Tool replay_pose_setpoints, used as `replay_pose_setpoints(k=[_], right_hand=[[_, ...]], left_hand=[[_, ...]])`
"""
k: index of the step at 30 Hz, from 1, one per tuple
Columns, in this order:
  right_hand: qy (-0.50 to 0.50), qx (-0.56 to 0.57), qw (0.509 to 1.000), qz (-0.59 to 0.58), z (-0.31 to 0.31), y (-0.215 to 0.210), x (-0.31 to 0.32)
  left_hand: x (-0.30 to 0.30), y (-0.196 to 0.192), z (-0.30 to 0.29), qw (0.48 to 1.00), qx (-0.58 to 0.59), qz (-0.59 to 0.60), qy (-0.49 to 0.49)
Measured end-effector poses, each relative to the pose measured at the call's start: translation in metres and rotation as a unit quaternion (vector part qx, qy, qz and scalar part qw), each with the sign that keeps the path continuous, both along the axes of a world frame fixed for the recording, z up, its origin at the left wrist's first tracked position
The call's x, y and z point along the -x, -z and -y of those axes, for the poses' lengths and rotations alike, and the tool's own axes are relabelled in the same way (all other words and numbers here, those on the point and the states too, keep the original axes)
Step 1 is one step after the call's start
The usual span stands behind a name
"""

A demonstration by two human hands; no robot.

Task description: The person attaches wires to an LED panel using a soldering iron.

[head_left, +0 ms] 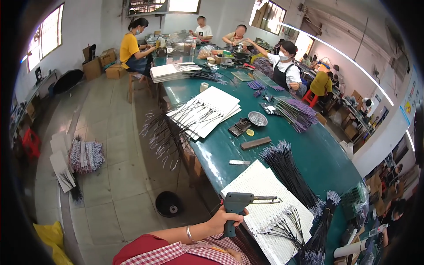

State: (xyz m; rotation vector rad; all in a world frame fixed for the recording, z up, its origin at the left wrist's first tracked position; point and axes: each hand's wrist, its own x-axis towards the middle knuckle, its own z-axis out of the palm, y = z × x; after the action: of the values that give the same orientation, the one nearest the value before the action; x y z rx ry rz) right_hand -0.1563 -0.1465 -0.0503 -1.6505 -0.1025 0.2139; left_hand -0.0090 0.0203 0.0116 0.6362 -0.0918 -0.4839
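My left hand (217,221), with a bracelet at the wrist, is wrapped round the grip of a dark grey-green soldering gun (238,202). The gun's thin metal tip points right, over a white perforated board (247,184) at the table's near edge. Black wires with pale ends (289,227) are set into the board's lower right part and fan out. A small patch of skin (235,255) shows by the checked apron at the lower edge; it may be my right hand, but its fingers cannot be made out.
Bundles of black wires (289,170) lie right of the board on the green table (318,161). Farther off are a sharpening-stone-like bar (255,143), a metal bowl (258,118) and stacked white boards (221,100) with overhanging wires. Several people sit around the table. A black basin (165,197) stands on the floor.
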Motion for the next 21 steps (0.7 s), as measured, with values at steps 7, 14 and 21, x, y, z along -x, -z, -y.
replay_pose_setpoints(k=[7, 14, 21], right_hand=[[-0.033, 0.016, 0.999, -0.008, 0.003, 0.001, -0.024], [-0.058, 0.026, 0.997, -0.038, -0.006, 0.005, -0.034], [-0.098, 0.046, 0.992, -0.056, 0.005, -0.001, -0.059]], left_hand=[[-0.007, 0.006, 0.016, 0.995, 0.046, -0.065, 0.060], [-0.014, 0.016, 0.014, 0.992, 0.033, -0.106, 0.064], [-0.028, 0.014, 0.017, 0.985, 0.028, -0.144, 0.091]])
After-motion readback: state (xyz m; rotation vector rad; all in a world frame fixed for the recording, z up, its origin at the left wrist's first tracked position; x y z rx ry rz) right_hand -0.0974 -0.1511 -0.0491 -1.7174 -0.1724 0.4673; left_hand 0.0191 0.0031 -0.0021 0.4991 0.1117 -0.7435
